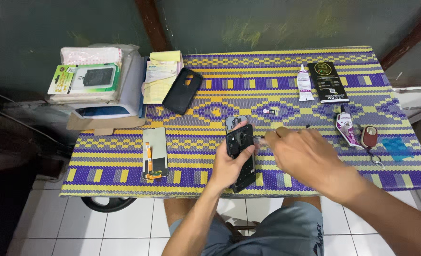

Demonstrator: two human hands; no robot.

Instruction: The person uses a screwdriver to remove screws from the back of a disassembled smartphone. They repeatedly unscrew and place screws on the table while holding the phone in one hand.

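Woven patterned mat (267, 76) under glossy black phone frame (241, 151).

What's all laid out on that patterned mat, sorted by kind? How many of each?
Phone parts: 3 (opened phone body, black back cover, screen panel)
Glue tubes: 1
Black flat packs: 1
Small tools at right: 2
Total: 7

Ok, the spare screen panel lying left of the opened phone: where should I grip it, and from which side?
Probably by its two long edges, coming straight down from above. The screen panel lies flat on the woven mat with bare mat along both long sides. Its orange flex ribbon lies across its upper face, so stay off that face and the lower end.
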